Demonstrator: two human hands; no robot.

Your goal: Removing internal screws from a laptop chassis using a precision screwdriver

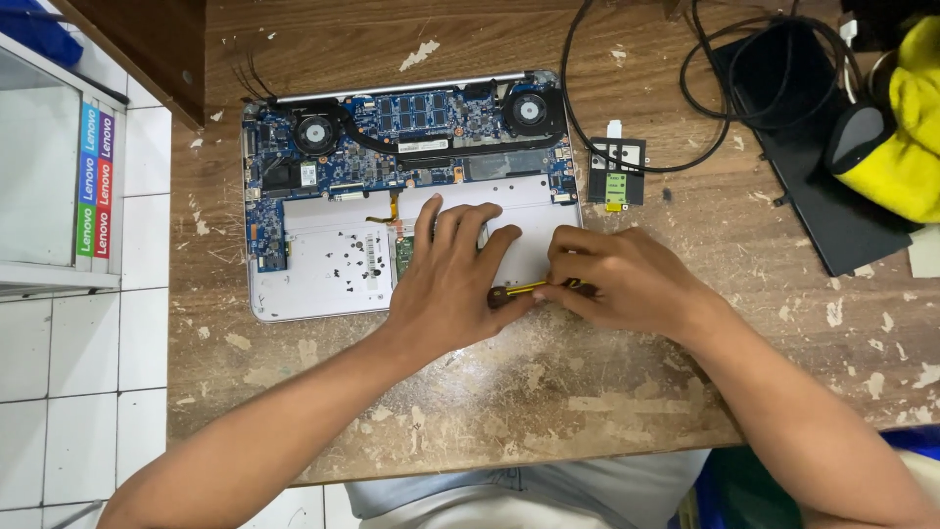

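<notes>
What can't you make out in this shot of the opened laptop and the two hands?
All in the head view:
- Screwdriver tip: hidden under the right hand.
- The laptop part being worked on: covered by the left hand.
- Loose screws: too small to count.
- Yellow cloth and black cables: cut off by the top and right edges.

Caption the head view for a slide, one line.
Left hand steadies an opened laptop while right hand grips a yellow-handled screwdriver.

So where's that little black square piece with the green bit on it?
In the head view, the small black board lies on the wooden table, just right of the opened laptop, beside the looped black cable.
</notes>
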